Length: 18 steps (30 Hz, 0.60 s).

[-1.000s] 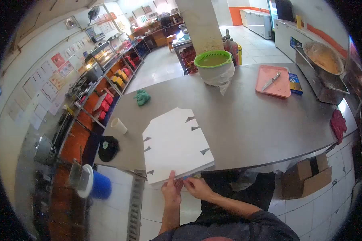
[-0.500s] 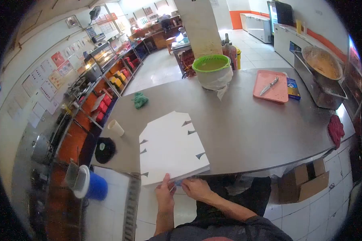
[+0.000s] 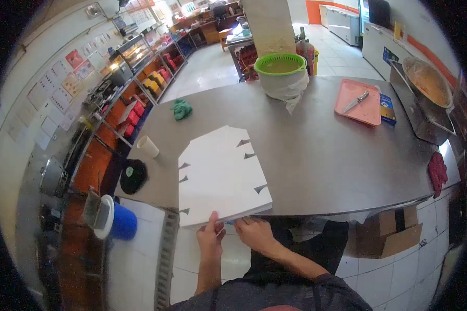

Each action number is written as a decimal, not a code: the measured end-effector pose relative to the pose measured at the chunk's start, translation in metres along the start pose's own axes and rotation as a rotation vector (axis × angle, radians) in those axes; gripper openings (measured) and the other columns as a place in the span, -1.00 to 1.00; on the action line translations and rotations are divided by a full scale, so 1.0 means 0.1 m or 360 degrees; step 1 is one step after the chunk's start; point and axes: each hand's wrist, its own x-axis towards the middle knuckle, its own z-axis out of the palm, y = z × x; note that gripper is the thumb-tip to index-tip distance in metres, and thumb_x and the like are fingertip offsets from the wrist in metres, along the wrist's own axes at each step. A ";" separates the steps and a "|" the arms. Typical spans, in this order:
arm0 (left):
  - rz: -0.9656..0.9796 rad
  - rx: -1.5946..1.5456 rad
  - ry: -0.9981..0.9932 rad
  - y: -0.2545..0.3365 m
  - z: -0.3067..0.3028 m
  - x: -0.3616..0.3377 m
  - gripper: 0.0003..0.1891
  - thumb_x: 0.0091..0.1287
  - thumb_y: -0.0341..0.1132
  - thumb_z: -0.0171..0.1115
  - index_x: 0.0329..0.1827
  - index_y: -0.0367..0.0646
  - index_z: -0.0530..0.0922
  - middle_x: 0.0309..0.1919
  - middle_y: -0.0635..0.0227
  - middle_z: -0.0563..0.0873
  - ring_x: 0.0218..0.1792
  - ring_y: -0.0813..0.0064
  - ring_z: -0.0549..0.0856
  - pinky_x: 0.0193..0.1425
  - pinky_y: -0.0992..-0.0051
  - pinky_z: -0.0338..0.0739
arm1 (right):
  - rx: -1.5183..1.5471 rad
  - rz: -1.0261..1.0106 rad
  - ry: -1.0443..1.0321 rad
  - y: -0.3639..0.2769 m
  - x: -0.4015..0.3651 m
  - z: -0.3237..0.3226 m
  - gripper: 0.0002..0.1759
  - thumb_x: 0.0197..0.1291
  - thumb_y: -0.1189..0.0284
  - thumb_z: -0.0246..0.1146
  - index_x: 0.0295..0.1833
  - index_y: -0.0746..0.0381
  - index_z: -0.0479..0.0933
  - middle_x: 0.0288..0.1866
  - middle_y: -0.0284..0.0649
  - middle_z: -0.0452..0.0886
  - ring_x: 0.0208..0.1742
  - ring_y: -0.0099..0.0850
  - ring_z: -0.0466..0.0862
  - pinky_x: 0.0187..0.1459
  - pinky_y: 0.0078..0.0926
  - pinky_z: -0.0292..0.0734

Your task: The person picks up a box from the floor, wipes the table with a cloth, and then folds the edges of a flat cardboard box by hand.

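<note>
A stack of white flat cardboard box blanks (image 3: 220, 173) with notched sides lies at the table's near edge, slightly overhanging it. My left hand (image 3: 210, 239) grips the stack's near edge, thumb on top and fingers curled beneath. Close beside it, my right hand (image 3: 254, 236) is closed just below the same edge. A small blue thing (image 3: 230, 222) shows at its fingertips; its kind is too small to make out and partly hidden.
On the steel table (image 3: 316, 166) are a green cloth (image 3: 181, 109), a cup (image 3: 148, 146), a black cap (image 3: 133, 177), a green-rimmed bucket (image 3: 281, 78) and a pink tray (image 3: 347, 115) with a knife (image 3: 357, 101). An open cardboard box (image 3: 386, 238) stands below.
The camera view has tilted down, so the table sits higher in the picture. The right hand has tucked closer to the stack's edge, and less of the blue thing shows.
</note>
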 end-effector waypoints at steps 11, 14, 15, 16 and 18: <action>0.0071 -0.0272 0.0119 0.07 0.07 0.06 -0.63 0.34 -0.19 0.36 0.00 -0.30 0.50 -0.16 0.24 0.61 -0.28 0.42 0.68 -0.18 0.43 0.67 | 0.0090 0.0452 -0.0296 0.50 -0.37 -0.23 -0.83 0.25 0.35 0.23 -0.28 0.25 0.57 -0.30 -0.03 0.69 -0.33 -0.05 0.72 -0.31 -0.10 0.65; 0.0149 -0.0321 0.0021 -0.01 0.13 0.01 -0.64 0.38 -0.23 0.30 0.08 -0.28 0.45 -0.06 0.24 0.59 -0.15 0.37 0.69 -0.06 0.39 0.70 | 0.0510 0.0508 -0.0199 0.73 -0.57 -0.30 -0.86 0.22 0.47 0.14 -0.18 0.30 0.56 -0.31 0.01 0.67 -0.25 -0.06 0.71 -0.19 -0.13 0.62; 0.0144 -0.0321 0.0017 -0.03 0.14 0.04 -0.64 0.38 -0.23 0.30 0.08 -0.28 0.45 -0.06 0.24 0.59 -0.15 0.37 0.69 -0.06 0.39 0.70 | 0.0767 0.0496 -0.0056 0.74 -0.60 -0.33 -0.85 0.20 0.52 0.11 -0.16 0.30 0.55 -0.33 -0.01 0.65 -0.26 -0.08 0.70 -0.18 -0.17 0.61; 0.0148 -0.0383 -0.0046 -0.08 0.14 0.09 -0.64 0.39 -0.26 0.28 0.12 -0.27 0.43 -0.03 0.24 0.58 -0.08 0.35 0.67 -0.02 0.39 0.69 | 0.0763 0.0502 -0.0063 0.74 -0.64 -0.36 -0.85 0.20 0.52 0.11 -0.16 0.30 0.55 -0.33 -0.01 0.65 -0.26 -0.08 0.70 -0.18 -0.17 0.61; 0.0148 -0.0463 -0.0102 -0.11 0.17 0.08 -0.63 0.40 -0.30 0.27 0.15 -0.26 0.40 0.01 0.25 0.58 -0.01 0.34 0.66 0.02 0.39 0.68 | 0.0765 0.0640 -0.0042 0.72 -0.70 -0.50 -0.82 0.18 0.57 0.03 -0.18 0.32 0.53 -0.36 -0.05 0.60 -0.33 -0.13 0.64 -0.22 -0.25 0.55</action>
